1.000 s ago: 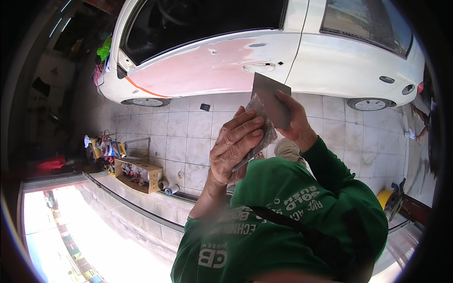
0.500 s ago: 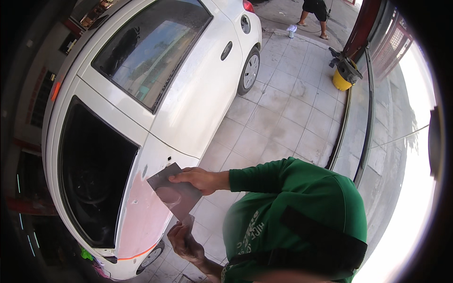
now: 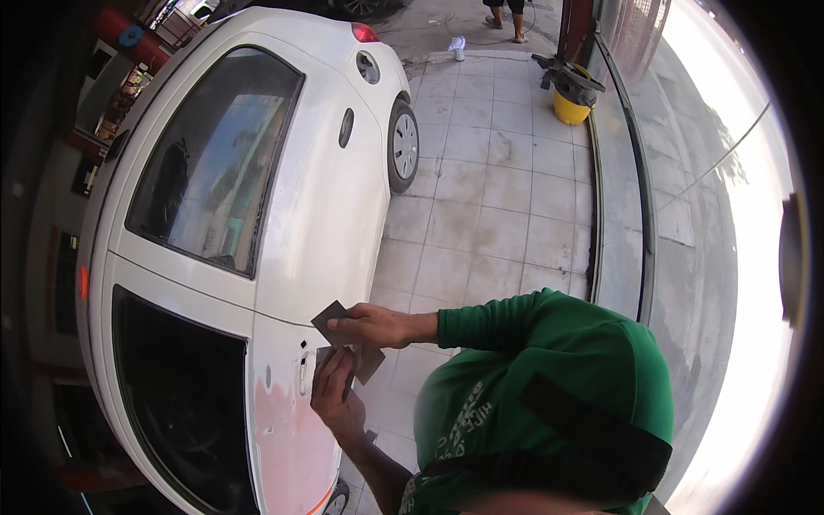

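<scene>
My right hand [image 3: 382, 327], in a long green sleeve, grips a dark grey flat plate [image 3: 329, 318], thumb on top. Just below it, my left hand [image 3: 333, 399] holds a small, thin grey spreader [image 3: 324, 353] against the plate, its fingers bent over it. The spreader partly overlaps the plate, and my fingers hide much of both. To the left is the white car's front door, with a smooth pinkish filler patch [image 3: 290, 442] below the door handle opening [image 3: 304, 374]. Both hands are beside the door's edge; whether they touch it I cannot tell.
The white car [image 3: 322, 215] fills the left side. Pale floor tiles [image 3: 455, 223] run alongside it. Farther off stand a yellow bucket [image 3: 570, 108] with a dark top and a small can [image 3: 458, 53]. A person's legs [image 3: 506, 19] show at the top. A glass panel frame borders the right.
My left hand has risen to the plate, bringing the spreader onto it. The plate is turned and its pinkish blob no longer shows. The view has shifted, moving the car lower and leftward.
</scene>
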### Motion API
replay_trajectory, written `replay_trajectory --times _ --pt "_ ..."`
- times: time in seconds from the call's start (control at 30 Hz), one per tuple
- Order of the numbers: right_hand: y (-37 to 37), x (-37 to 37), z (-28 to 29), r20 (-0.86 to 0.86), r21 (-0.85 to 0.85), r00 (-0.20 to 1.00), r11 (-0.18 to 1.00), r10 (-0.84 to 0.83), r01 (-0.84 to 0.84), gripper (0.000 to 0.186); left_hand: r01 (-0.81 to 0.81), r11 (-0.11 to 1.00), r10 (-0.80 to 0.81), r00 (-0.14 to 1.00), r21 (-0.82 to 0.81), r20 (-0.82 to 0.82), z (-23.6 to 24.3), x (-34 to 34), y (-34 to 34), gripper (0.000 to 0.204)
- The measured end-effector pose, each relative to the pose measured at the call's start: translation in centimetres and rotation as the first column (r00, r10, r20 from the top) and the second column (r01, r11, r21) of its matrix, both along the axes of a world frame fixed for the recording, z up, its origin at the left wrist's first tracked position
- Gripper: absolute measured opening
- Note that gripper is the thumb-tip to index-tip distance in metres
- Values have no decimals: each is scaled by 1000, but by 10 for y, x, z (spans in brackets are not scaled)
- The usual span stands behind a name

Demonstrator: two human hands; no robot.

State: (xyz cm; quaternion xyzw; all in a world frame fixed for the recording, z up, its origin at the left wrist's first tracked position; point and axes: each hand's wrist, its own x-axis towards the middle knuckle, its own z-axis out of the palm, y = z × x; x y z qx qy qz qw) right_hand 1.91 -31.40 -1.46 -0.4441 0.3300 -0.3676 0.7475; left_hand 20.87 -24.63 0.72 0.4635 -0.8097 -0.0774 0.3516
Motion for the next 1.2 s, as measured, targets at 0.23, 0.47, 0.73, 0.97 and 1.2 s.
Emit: replay_trajectory --times 0.23,0.47,0.73,0.97,1.2 --pt "-28 -28 7 273 378 944 923 -186 72 50 -12 996 20 996 -93 83 42 9 43 27" --pt "11 8 9 614 466 787 830 -56 -305 53 -162 936 132 985 -314 -115 7 -17 33 36" --pt "-10 -13 12 590 392 807 862 31 -321 76 -462 855 490 869 237 -75 -93 51 75 42" --pt "-27 -5 -1 632 390 774 843 47 -370 71 -645 691 722 638 328 -267 -54 63 85 56" --pt "-23 5 2 562 404 815 812 142 -420 68 -632 745 666 686 215 -292 0 93 84 47"
